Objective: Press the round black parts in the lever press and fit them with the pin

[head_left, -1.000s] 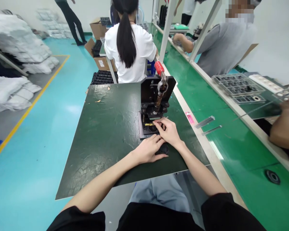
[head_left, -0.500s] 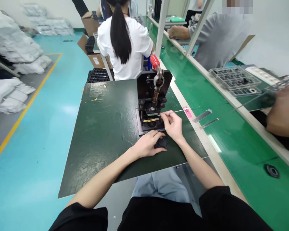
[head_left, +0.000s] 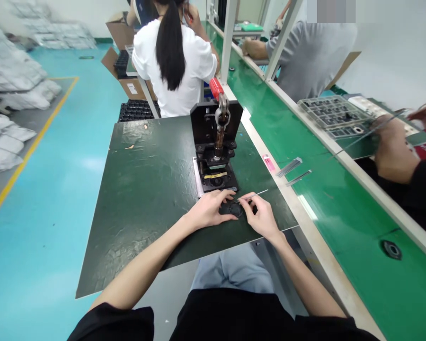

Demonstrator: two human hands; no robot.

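Left hand (head_left: 208, 208) grips the black part (head_left: 230, 209) toward the worktop's (head_left: 138, 189) front right corner, right hand (head_left: 262, 218) pinches a thin rod (head_left: 261, 192) beside it, so I'd brace the part and steer gently

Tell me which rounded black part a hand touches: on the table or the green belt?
The rounded black part on the dark green table: the left hand holds it. The black ring on the shiny green belt lies untouched.
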